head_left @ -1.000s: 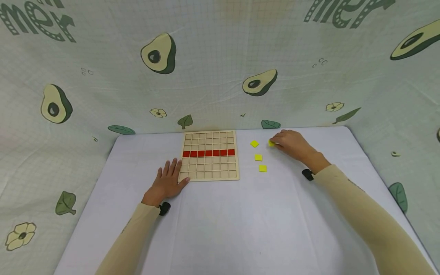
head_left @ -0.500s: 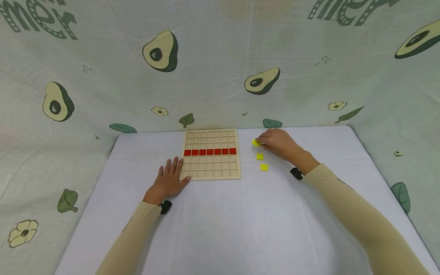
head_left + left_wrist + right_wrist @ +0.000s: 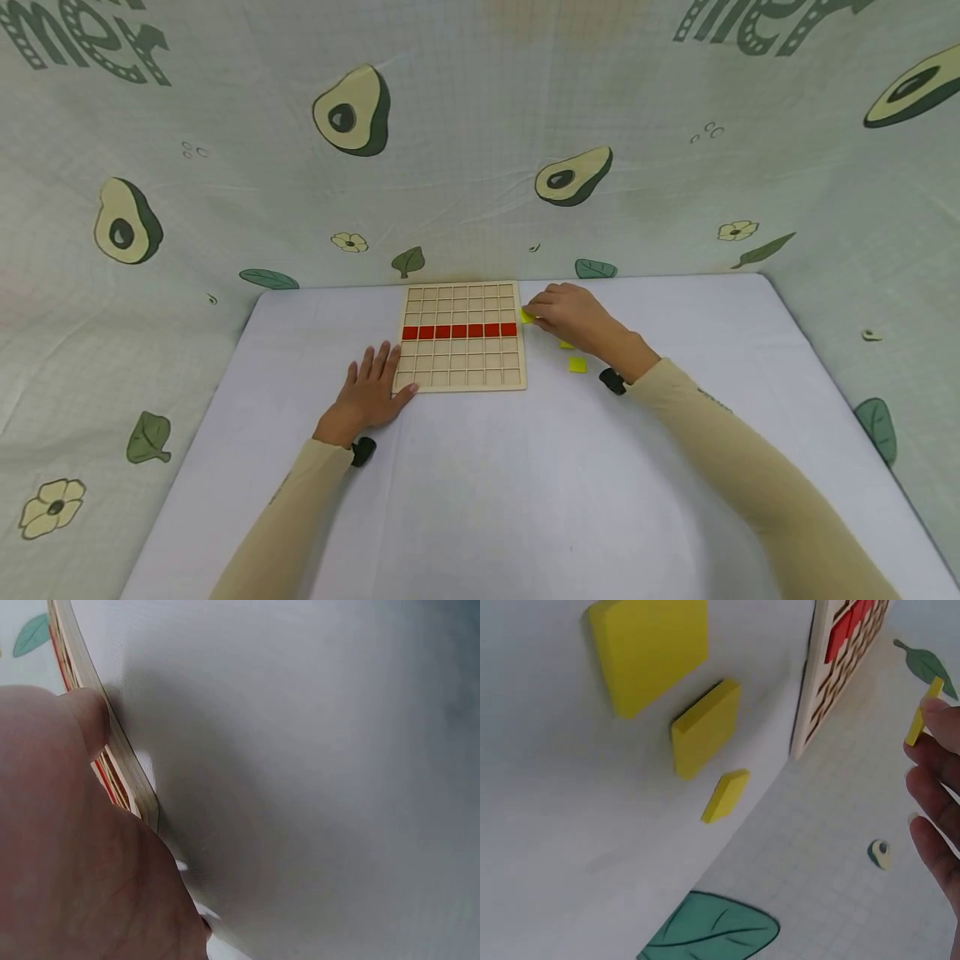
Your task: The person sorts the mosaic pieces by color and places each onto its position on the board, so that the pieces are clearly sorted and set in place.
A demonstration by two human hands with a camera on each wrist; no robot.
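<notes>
A square wooden grid board (image 3: pixel 459 363) lies at the back of the table, with a row of red tiles (image 3: pixel 460 331) across its middle. My right hand (image 3: pixel 573 318) pinches a yellow square tile (image 3: pixel 924 711) between thumb and forefinger, beside the board's right edge. Several yellow tiles lie on the table under and near that hand; the nearest one (image 3: pixel 577 365) shows fully in the head view. A far one (image 3: pixel 726 796) is hidden there but shows in the right wrist view. My left hand (image 3: pixel 367 396) rests with fingers spread at the board's left edge, thumb on its front corner.
A white cloth covers the table (image 3: pixel 480 492). Behind and at both sides hangs a pale curtain (image 3: pixel 465 192) printed with avocados, leaves and flowers. Each wrist carries a small black camera.
My right hand has moved left with the yellow tile, from the far right tile spot to the board's right edge, passing over another tile. The left hand stays in place.
</notes>
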